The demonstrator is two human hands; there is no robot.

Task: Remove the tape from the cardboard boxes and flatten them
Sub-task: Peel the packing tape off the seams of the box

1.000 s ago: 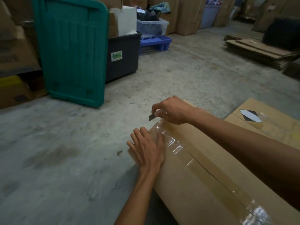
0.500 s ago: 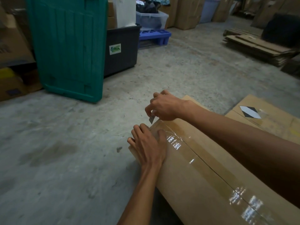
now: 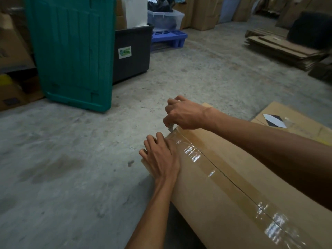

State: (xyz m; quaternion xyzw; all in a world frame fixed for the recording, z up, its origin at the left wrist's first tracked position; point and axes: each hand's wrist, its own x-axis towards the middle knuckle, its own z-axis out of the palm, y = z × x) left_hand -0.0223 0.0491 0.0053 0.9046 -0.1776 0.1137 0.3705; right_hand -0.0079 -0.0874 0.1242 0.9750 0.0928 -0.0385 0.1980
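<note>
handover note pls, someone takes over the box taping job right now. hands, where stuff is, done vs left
Left hand: flat, pressing down the far end of the cardboard box.
Right hand: shut on a small blade, tip at the far end of the clear tape on the centre seam.
Done: no cut visible along the seam; tape looks intact.
Left: slit or peel the tape along the seam, then flatten the box. A second taped box lies to the right; flattened cardboard stack sits far right.

Concrete floor (image 3: 206,74): taped box (image 3: 224,203), green lid (image 3: 71,51), black bin (image 3: 132,51).
</note>
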